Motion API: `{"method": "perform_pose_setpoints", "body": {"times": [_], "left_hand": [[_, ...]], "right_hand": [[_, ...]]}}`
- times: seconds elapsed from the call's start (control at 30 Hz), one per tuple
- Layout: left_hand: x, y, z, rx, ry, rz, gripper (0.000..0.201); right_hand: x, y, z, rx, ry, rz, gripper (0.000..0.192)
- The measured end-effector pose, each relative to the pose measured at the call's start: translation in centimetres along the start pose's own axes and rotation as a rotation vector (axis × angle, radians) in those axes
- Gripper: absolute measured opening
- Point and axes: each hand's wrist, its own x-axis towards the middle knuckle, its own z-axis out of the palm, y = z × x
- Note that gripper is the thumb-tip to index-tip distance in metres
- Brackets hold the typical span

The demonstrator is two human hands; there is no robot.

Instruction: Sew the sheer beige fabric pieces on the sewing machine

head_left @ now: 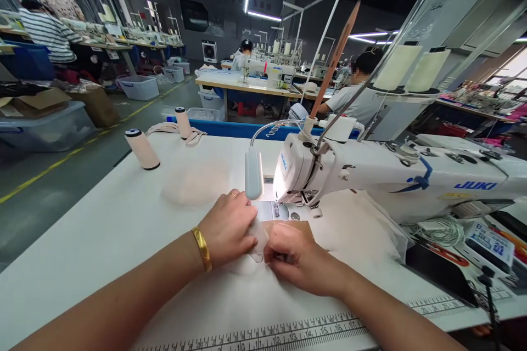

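My left hand (228, 227), with a gold bangle at the wrist and a ring, presses a small pale, translucent fabric piece (260, 238) flat on the white table (123, 219). My right hand (294, 258) pinches the same piece from the right, just in front of the needle area (283, 209) of a white JUKI sewing machine (391, 175). A brown card patch (302, 226) lies under the fabric beside the needle plate. A small lamp head (253, 173) on a flexible neck hangs above my left hand.
Two thread cones (142, 148) (183, 122) stand at the table's far left, with a pale fabric stack (193, 184) nearer. A printed ruler (288, 334) runs along the front edge. A control panel (492, 241) sits at right. Other people work at machines behind.
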Motion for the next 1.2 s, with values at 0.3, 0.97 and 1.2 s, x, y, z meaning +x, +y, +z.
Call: {"method": "perform_pose_setpoints", "body": {"times": [0.3, 0.97, 1.2], "left_hand": [[1.2, 0.4, 1.5, -0.786, -0.024, -0.181, 0.016], [1.1, 2.3, 1.8, -1.130, -0.038, -0.303, 0.029], [1.0, 2.4, 1.8, -1.009, 0.072, -0.218, 0.025]], "right_hand": [[-0.6, 0.9, -0.5, 0.005, 0.107, 0.114, 0.016], [-0.6, 0.0, -0.3, 0.342, 0.276, 0.433, 0.005], [-0.6, 0.2, 0.0, 0.306, 0.289, 0.436, 0.004]]}}
